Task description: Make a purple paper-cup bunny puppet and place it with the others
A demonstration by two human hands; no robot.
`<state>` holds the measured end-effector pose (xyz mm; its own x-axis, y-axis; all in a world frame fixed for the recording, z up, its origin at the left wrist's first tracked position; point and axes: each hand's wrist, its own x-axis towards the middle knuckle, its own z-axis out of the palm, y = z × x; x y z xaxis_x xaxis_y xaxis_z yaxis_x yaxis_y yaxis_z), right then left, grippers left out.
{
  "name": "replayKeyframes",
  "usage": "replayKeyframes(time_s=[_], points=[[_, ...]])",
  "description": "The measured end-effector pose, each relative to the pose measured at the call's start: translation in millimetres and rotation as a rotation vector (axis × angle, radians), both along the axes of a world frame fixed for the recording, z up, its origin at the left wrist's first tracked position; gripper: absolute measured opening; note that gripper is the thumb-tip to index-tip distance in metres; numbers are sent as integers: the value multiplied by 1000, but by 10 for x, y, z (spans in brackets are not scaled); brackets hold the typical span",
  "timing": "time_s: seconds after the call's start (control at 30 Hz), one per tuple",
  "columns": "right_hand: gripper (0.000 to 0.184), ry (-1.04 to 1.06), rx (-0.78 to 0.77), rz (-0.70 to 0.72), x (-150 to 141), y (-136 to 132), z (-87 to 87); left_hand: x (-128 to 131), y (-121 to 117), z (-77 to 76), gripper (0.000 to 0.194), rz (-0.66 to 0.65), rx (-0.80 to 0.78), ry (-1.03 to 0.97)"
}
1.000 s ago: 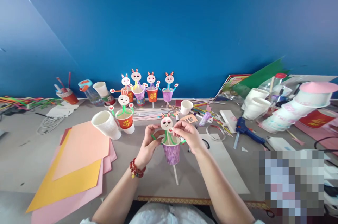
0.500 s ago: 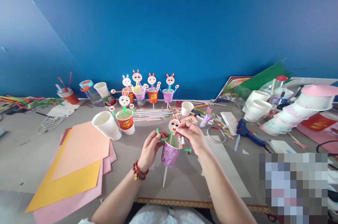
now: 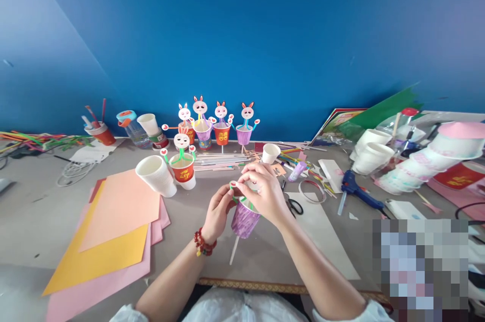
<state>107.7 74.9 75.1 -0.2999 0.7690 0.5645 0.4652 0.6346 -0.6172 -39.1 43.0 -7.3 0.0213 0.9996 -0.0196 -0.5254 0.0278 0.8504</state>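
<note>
A purple-coloured paper cup [image 3: 244,222] with a stick [image 3: 234,251] below it is tilted between my hands. My left hand [image 3: 217,212] is closed around a green pipe-cleaner arm at the cup's left rim. From the right, my right hand [image 3: 268,195] reaches across over the cup, thumb and fingertips pinching a small white paper piece with a red heart [image 3: 233,184]. That piece meets the tip of the green arm. Behind my right hand, the rabbit face of this puppet is mostly hidden. Scissors [image 3: 294,205] lie just right of my right wrist on white paper [image 3: 322,236].
Several finished-looking rabbit cup puppets [image 3: 222,135] stand by the blue wall. Stacked white cups [image 3: 155,175] and coloured paper sheets [image 3: 121,211] lie left. On the right are a tape roll [image 3: 312,192], a blue glue gun [image 3: 359,190] and a tower of cups [image 3: 420,160].
My right hand has moved left with the heart piece, from in front of the rabbit face to the tip of the left green arm. The scissors have come into sight.
</note>
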Motion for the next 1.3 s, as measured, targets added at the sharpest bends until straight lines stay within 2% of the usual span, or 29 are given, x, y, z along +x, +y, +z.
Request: replayKeyframes(time_s=[0.23, 0.63, 1.3], points=[[11, -25, 1, -12, -32, 36, -86, -11, -2, 15, 27, 7, -14, -38], [11, 36, -111, 16, -20, 95, -106, -14, -11, 55, 24, -37, 27, -19], [12, 2, -86, -2, -46, 108, -177, -20, -7, 39, 31, 14, -10, -22]])
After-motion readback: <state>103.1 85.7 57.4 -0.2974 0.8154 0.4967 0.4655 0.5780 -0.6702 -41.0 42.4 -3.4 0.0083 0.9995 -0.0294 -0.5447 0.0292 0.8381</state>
